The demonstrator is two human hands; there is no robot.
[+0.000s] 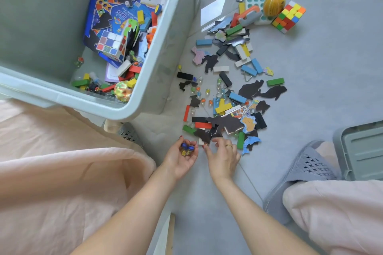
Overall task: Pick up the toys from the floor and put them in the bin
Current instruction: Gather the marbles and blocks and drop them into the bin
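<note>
A: Left hand [182,157]: cupped palm-up, holding several small blue and yellow glass marbles [187,149]. Right hand [222,155]: fingers loosely spread, reaching at the floor pile's near edge.

B: Large pale-green plastic bin [165,51]: up-left, part-filled.

A: Advice: keep the cup level; pinch loose marbles singly, then tip all in low.

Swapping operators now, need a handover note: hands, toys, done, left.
Left hand: palm up, cupping several blue and yellow glass marbles.
Right hand: fingers down at the near edge of the floor pile, on a black flat puzzle piece; grip unclear.
Done: pale green plastic bin already holds a cube, blocks, balls, a board.
Left: scattered wooden blocks, marbles, puzzle pieces, the multicoloured puzzle cube and yellow ball on the floor.
</note>
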